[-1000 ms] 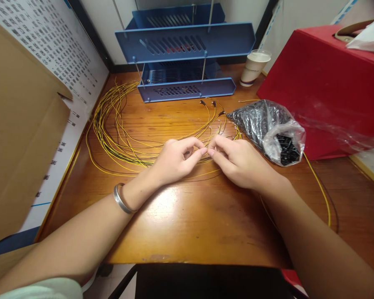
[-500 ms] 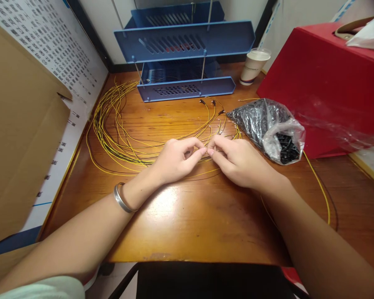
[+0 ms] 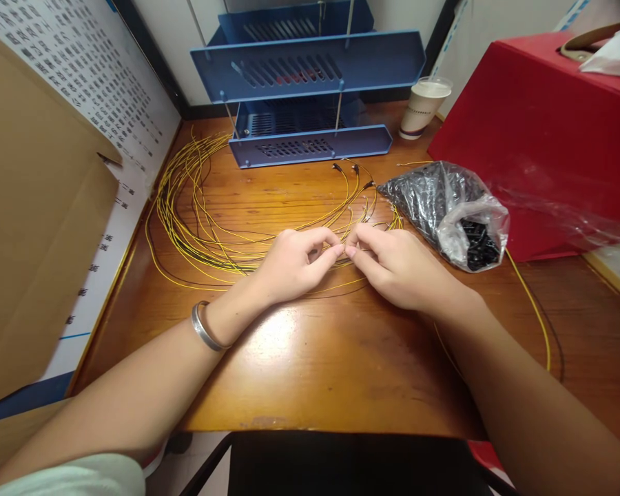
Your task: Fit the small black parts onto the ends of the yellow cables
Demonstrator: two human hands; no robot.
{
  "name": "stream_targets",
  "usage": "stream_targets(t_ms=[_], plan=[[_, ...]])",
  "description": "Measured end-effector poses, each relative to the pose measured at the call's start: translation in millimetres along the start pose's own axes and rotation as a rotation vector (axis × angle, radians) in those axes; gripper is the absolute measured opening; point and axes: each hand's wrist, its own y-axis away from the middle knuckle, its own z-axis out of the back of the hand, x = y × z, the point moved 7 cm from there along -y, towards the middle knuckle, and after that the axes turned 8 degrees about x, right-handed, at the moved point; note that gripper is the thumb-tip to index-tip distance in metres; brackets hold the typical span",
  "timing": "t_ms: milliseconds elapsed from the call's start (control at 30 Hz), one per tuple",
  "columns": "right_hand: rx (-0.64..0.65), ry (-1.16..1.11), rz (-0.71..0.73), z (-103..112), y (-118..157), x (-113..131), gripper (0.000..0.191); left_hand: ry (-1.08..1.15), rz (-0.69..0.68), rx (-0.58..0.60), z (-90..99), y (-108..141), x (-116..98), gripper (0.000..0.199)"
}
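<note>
My left hand [image 3: 302,265] and my right hand [image 3: 387,265] meet over the table, each with thumb and forefinger pinched. Their fingertips nearly touch. Whatever lies between them is too small and too covered to make out. Beneath and behind both hands runs a loose coil of thin yellow and dark wires [image 3: 173,200], spread to the left. Some wire ends carry small black connectors [image 3: 355,169], just beyond my hands; others show bare metal tips. Right of my right hand lies a clear plastic bag [image 3: 444,207] of small black parts, its mouth toward me.
A blue tiered file rack [image 3: 310,69] stands at the back, with a paper cup [image 3: 424,109] beside it. A large red box [image 3: 542,151] fills the right side. Brown cardboard [image 3: 41,207] stands at the left. A yellow wire [image 3: 534,303] loops along the wooden table [image 3: 289,372] at right.
My hands keep the same pinched pose, fingertips together. The whole view has shifted very slightly; nothing else has visibly moved.
</note>
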Motion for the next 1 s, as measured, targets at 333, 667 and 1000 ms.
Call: stream_targets(t_ms=[333,667,1000], plan=[[-0.004,0.008,0.008,-0.5,0.0,-0.7,0.018,-0.007,-0.006,0.005,-0.8,-0.2,0.0,0.018],[-0.001,0.022,0.000,-0.8,0.0,-0.6,0.018,-0.018,0.004,0.018,-1.7,-0.8,0.6,0.019],[0.010,0.035,-0.011,-2.2,-0.9,-1.7,0.018,-0.013,0.008,0.033,-1.9,-1.4,1.1,0.020]])
